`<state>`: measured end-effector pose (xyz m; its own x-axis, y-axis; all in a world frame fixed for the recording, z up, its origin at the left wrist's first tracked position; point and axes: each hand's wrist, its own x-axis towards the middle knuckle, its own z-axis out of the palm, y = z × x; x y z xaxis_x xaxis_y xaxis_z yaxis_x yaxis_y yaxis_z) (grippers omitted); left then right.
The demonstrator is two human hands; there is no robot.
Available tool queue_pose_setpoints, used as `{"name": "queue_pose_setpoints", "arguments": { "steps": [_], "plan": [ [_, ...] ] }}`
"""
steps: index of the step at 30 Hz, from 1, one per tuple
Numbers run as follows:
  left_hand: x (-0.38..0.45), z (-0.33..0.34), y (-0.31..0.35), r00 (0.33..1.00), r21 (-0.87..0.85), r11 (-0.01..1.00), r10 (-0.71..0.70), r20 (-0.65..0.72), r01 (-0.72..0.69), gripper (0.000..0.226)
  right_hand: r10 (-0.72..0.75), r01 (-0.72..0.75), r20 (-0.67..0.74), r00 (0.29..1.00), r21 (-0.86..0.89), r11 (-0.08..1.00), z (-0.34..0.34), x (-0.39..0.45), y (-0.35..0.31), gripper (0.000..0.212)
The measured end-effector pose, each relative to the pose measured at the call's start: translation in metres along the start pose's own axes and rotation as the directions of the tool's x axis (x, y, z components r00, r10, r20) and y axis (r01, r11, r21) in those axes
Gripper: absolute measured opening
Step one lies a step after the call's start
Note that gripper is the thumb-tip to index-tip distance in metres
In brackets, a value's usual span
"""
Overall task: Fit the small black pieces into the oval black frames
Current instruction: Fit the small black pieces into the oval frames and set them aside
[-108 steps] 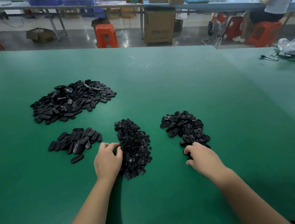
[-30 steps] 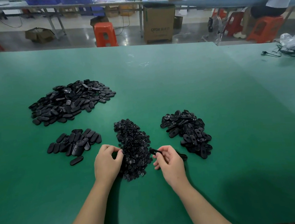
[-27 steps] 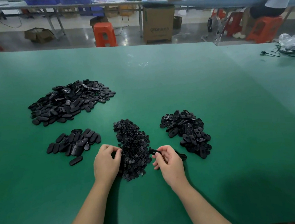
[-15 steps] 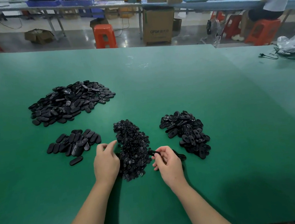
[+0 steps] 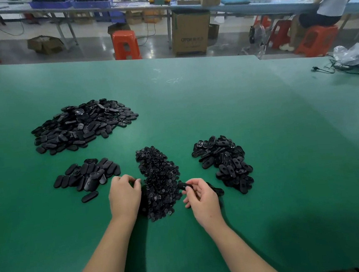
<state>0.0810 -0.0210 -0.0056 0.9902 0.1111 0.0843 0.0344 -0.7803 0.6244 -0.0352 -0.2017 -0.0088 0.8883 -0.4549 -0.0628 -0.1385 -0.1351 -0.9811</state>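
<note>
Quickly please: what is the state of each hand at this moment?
Left hand: fingers curled at the edge of the pile of small black pieces; a pinched piece cannot be told.
Right hand: holds an oval black frame.

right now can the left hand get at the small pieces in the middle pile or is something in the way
Probably yes. The left hand rests at the near-left edge of the pile of small pieces, fingertips curled against it, nothing between them. The right hand, holding an oval frame, sits on the pile's other side.

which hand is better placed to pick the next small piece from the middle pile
Left. The left hand rests at the edge of the small-piece pile, fingers curled there. The right hand already holds a frame.
</note>
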Motion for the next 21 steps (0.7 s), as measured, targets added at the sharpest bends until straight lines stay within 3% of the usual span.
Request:
{"name": "queue_pose_setpoints", "arguments": {
  "steps": [6,8,11,13,21],
  "plan": [
    [0.011,-0.01,0.011,0.998,0.11,0.994,0.004,0.062,-0.011,0.018,0.014,-0.014,-0.015,1.0,0.009,1.0,0.0,0.001,0.0,0.021],
    [0.004,-0.01,0.02,0.991,0.062,0.996,0.063,0.121,-0.071,0.017,0.019,-0.019,-0.02,1.0,0.005,1.0,0.0,0.001,0.0,0.023],
    [-0.017,-0.007,0.039,0.939,-0.159,0.975,0.194,0.282,-0.154,0.014,0.019,-0.019,-0.028,0.999,0.011,1.0,0.001,0.0,0.0,0.025],
    [-0.029,-0.002,0.05,0.915,-0.257,0.951,0.249,0.319,-0.169,0.019,0.014,-0.013,-0.035,0.999,0.019,1.0,0.002,0.001,0.0,0.025],
    [-0.047,0.012,0.071,0.914,-0.279,0.951,0.227,0.336,-0.133,0.019,0.01,-0.011,-0.033,0.999,-0.011,1.0,0.0,0.001,0.001,0.023]
  ]
}}
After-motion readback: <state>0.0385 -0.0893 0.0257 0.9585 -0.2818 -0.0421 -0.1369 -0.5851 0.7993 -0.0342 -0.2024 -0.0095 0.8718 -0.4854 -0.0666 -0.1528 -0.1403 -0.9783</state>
